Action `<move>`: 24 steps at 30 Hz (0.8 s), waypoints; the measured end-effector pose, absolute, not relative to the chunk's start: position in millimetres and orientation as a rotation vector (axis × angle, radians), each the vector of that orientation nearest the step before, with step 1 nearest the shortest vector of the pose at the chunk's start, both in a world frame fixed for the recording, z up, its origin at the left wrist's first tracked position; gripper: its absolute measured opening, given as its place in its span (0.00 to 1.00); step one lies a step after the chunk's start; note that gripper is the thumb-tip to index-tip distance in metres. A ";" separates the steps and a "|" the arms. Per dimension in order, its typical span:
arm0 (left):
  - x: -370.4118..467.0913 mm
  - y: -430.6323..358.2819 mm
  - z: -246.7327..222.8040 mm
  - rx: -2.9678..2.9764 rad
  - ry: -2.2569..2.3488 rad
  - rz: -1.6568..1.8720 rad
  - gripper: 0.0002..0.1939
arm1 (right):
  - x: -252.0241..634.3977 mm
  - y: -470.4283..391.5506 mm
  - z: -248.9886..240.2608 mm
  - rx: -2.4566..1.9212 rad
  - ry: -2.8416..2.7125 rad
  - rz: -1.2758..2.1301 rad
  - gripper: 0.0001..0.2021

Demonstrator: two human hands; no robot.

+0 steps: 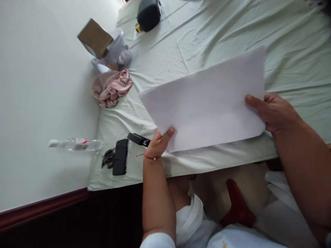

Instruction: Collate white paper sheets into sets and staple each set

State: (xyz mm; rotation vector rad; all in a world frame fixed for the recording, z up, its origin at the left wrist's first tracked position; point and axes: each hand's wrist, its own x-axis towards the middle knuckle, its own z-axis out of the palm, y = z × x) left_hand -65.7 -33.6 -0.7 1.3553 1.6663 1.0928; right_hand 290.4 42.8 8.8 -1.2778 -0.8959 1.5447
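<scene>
Both bare forearms (159, 196) are reaching forward, and my left hand (160, 141) and right hand (278, 112) are holding a white paper (207, 106) above the pale green cloth (232, 31). My fingers (168, 133) are gripping it at both ends, the left thumb pressing near the lower left corner, the right one lying over the right edge. I am expecting it to be light, bending softly, creasing or tearing easily, so I am preferring a mild pinch at opposite edges. By the wall (51, 86), a translucent tub (122, 51) is carrying a cardboard box (95, 38) at its mouth; its other contents are looking unclear. One transparent bottle (82, 144) is seemingly standing nearby; I cannot tell its filling.
</scene>
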 end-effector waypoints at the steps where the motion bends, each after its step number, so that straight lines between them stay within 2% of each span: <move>1: -64.7 -34.9 1.1 1.362 1.621 1.048 0.25 | 289.3 42.9 9.1 -1.285 -0.848 1.521 0.18; 4: -62.6 -37.6 3.5 1.332 1.524 0.962 0.25 | 286.9 43.6 8.8 -1.327 -0.802 1.463 0.14; 9: -61.2 -36.0 -1.8 1.202 1.527 1.018 0.24 | 286.5 43.6 10.5 -1.327 -0.842 1.364 0.12; 13: -54.4 -33.2 0.8 1.131 1.580 1.097 0.29 | 287.3 41.0 16.4 -1.304 -0.863 1.332 0.11; 18: -51.5 -37.0 6.9 0.978 1.629 1.144 0.35 | 293.0 38.3 14.6 -1.289 -0.797 1.577 0.16; 21: -54.5 -37.5 5.8 0.975 1.627 1.137 0.34 | 297.0 37.9 9.3 -1.282 -0.820 1.733 0.20; 24: -53.6 -33.3 5.5 1.007 1.574 1.064 0.31 | 297.0 39.1 4.8 -1.342 -0.811 1.777 0.17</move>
